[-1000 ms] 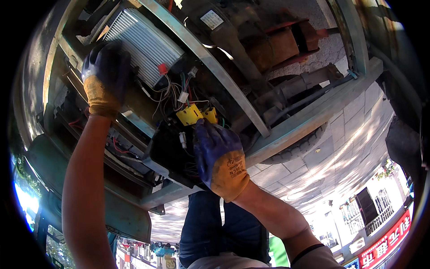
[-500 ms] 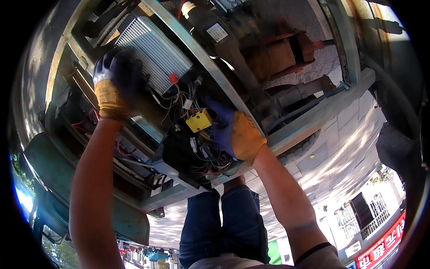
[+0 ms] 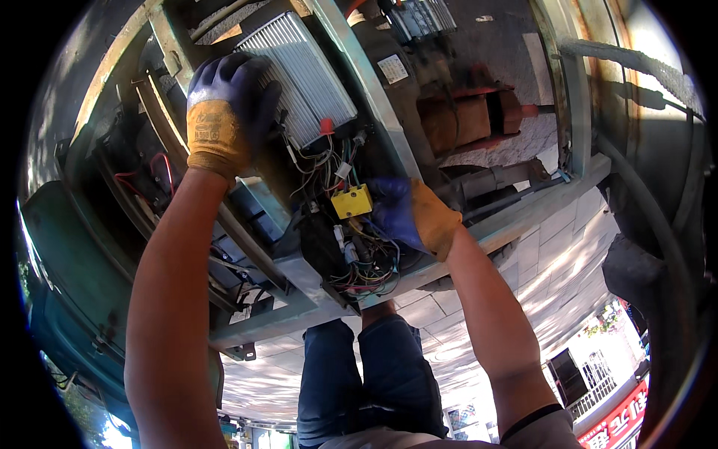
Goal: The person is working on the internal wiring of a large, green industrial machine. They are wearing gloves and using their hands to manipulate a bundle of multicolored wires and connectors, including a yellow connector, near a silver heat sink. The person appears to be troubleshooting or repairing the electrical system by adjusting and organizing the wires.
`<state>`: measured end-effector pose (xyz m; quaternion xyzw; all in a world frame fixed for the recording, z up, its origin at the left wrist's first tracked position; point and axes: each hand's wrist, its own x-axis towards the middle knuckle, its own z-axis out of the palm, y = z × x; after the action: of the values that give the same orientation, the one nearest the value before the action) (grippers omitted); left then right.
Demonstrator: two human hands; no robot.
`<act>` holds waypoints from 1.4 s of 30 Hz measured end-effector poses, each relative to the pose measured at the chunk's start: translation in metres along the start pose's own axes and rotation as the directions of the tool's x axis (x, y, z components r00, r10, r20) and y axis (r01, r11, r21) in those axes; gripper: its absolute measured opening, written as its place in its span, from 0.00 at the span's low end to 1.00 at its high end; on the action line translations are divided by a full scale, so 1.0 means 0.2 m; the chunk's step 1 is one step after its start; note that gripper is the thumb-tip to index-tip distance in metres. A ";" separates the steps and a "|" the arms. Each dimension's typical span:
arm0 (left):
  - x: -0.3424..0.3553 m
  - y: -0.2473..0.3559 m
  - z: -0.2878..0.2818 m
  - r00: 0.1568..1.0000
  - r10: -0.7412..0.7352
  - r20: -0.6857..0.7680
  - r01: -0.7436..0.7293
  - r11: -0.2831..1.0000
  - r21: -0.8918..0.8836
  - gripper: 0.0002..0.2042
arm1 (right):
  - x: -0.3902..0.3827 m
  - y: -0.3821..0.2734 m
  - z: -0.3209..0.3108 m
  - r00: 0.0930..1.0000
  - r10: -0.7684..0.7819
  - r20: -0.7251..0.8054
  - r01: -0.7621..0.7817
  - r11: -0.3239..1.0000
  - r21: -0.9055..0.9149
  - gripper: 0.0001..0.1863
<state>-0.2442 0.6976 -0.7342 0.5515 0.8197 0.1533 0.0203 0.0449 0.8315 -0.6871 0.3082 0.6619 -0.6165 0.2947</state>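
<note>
My left hand (image 3: 228, 112), in a purple-coated, orange-cuffed work glove, is curled over the left edge of a silver finned metal box (image 3: 310, 82). Its fingertips are partly hidden in shadow. A red connector (image 3: 327, 126) sits at the near end of this box, above a tangle of thin coloured wires (image 3: 318, 165). My right hand (image 3: 419, 217), gloved alike, reaches in from the right with its fingers extended beside a small yellow block (image 3: 351, 201); some fingers are hidden. A white plug (image 3: 343, 170) lies among the wires just above the block.
Metal frame rails (image 3: 370, 82) surround the opening on several sides. A black housing (image 3: 321, 239) with bundled wires lies nearest me. Rusty red metal parts (image 3: 467, 120) are on the right, a green body panel (image 3: 63, 239) on the left. Paving (image 3: 523, 277) shows beyond the near rail.
The whole view has shifted, with the finned box now farther right in it. My left hand has moved slightly farther up along the box's edge. My right hand stays beside the yellow block.
</note>
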 end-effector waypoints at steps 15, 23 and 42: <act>0.01 0.01 0.02 1.000 -0.007 -0.019 0.008 1.000 0.005 0.18 | -0.10 0.03 0.34 0.685 -0.273 -0.676 0.275 0.955 -0.107 0.26; 0.00 0.02 0.02 0.999 0.000 -0.035 -0.001 1.000 -0.009 0.19 | -0.05 0.11 0.22 0.676 -0.445 -0.587 0.540 0.841 -0.015 0.31; -0.07 0.42 -0.11 0.920 0.350 0.178 -0.269 0.892 -0.364 0.20 | -0.01 0.00 0.30 0.679 -0.239 -0.694 0.507 0.837 0.208 0.38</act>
<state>-0.1677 0.7098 -0.6923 0.6787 0.6744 0.2233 0.1863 0.0462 0.7722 -0.6902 0.4064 0.6369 -0.6374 -0.1513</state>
